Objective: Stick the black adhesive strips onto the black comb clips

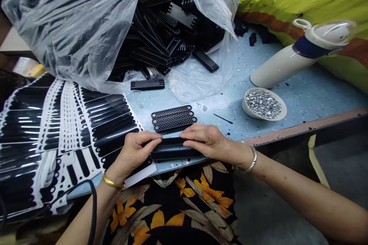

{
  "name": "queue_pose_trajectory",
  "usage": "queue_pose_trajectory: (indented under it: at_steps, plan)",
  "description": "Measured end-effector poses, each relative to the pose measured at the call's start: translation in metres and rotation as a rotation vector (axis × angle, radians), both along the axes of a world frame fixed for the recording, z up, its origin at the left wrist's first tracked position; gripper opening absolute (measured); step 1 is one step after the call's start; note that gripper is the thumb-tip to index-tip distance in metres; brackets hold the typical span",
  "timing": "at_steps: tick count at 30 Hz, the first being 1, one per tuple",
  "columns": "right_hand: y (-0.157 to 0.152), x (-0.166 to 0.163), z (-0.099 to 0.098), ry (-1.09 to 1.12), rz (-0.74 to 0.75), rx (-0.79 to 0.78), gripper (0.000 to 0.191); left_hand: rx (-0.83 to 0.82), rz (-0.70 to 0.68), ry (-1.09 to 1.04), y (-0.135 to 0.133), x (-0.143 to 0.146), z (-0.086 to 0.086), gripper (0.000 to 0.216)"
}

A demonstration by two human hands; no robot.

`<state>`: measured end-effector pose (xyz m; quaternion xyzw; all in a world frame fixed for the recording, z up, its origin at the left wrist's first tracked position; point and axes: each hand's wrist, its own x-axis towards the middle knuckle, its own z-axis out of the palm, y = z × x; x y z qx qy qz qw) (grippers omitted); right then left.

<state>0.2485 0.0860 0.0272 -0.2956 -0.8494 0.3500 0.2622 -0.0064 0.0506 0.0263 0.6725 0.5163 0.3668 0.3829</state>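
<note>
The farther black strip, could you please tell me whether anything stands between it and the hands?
Nothing visible does: the left hand and right hand pinch the farther strip near its ends. The nearer strip lies closer to the camera, the patterned pieces beyond; neither intervenes.

My fingers (197,136) cover both ends of the black strip (172,141). The clear bag (71,26) runs off the top edge, the sheets (110,130) off the left; the silver bits (263,103) (to me, anyway) are too small to tell.
</note>
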Motion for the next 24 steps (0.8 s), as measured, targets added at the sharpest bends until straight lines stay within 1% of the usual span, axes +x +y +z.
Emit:
queue_pose_trajectory:
  at_steps: [3,5,9,14,16,18,21,24]
  plan:
    - [0.001,0.001,-0.002,-0.01,-0.005,0.005,0.023,-0.003,-0.003,0.0,0.0,0.0,0.0,0.013]
    - [-0.001,0.001,-0.001,0.004,0.007,0.041,0.024,-0.003,-0.003,0.007,0.001,0.0,0.0,0.013]
    - [-0.005,-0.001,0.007,0.009,0.053,0.183,0.026,0.0,-0.003,0.015,0.001,0.0,0.0,0.014]
    - [-0.008,-0.004,0.011,-0.07,0.074,0.35,0.026,-0.003,-0.004,0.023,0.001,0.0,0.001,0.014]
    - [-0.007,-0.005,0.01,-0.09,0.064,0.369,0.026,0.001,-0.001,0.022,0.0,0.0,0.001,0.014]
    - [-0.006,-0.004,0.008,-0.083,0.05,0.34,0.025,0.007,0.002,0.021,0.0,0.0,0.0,0.013]
    - [-0.007,0.002,0.012,-0.071,-0.037,0.296,0.025,0.019,0.003,0.03,-0.001,0.0,0.0,0.013]
    - [-0.012,0.016,0.021,-0.087,-0.223,0.297,0.02,0.043,0.016,0.038,-0.002,0.001,-0.001,0.014]
